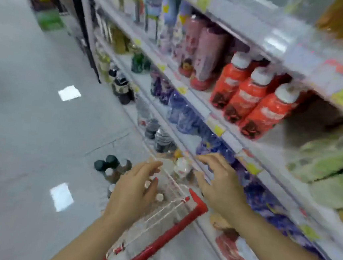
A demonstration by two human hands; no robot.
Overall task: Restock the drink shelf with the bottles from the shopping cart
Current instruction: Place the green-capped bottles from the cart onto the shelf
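The frame is blurred by motion. A wire shopping cart with a red handle [162,236] stands below me, pressed close to the drink shelf [224,133]. Several bottles [180,167] with white and dark caps stand inside it. My left hand [134,191] hovers over the cart's bottles with fingers spread and relaxed, holding nothing. My right hand [218,180] reaches over the cart's far side near the shelf edge, fingers loosely bent, also holding nothing. Three red bottles with white caps [251,99] stand in a row on the shelf above.
Blue-purple bottles [188,116] fill the shelf level behind the cart. Tall pink bottles [205,53] stand to the left of the red ones, green packs [329,157] to their right. Dark-capped bottles [110,166] stand on the grey floor left of the cart.
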